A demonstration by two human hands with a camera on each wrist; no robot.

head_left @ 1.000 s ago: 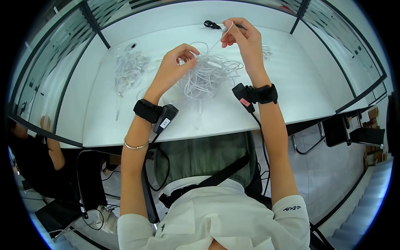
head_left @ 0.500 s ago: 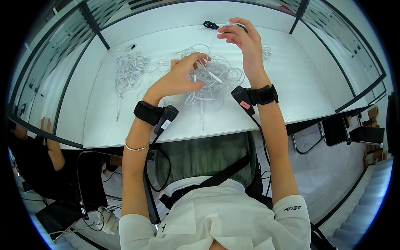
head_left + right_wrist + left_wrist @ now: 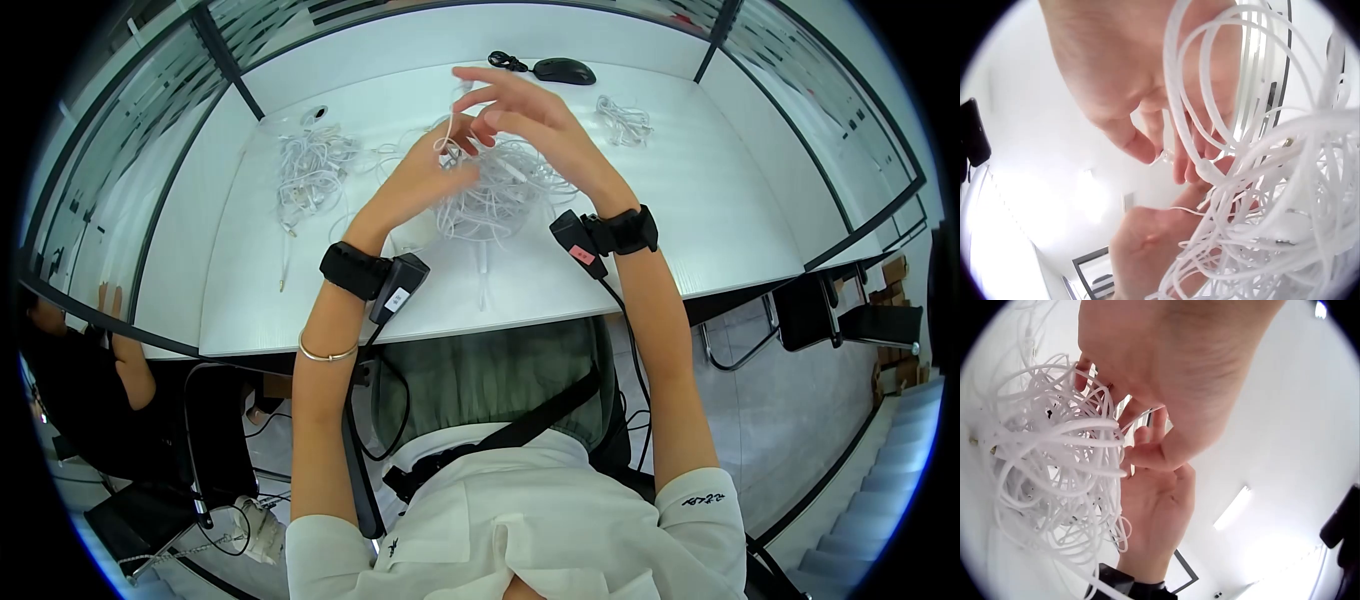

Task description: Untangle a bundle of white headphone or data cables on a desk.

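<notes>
A tangle of white cables lies in the middle of the white desk. At its upper left edge, my left hand has its fingers curled round a white cable. My right hand reaches over the tangle close to the left one, with a strand running between them. In the right wrist view, the right hand pinches a thin white piece between thumb and fingers, partly behind cable loops. The left wrist view shows the left hand beside the tangle, the other hand beyond.
A second white cable pile is at the left, a smaller bundle at the right. A black mouse with a coiled black cord lies at the back. Partitions enclose the desk; another person sits at far left.
My right hand has moved left from the back right to my left hand, uncovering the mouse. The left hand has shifted slightly left, its fingers drawn back from over the tangle.
</notes>
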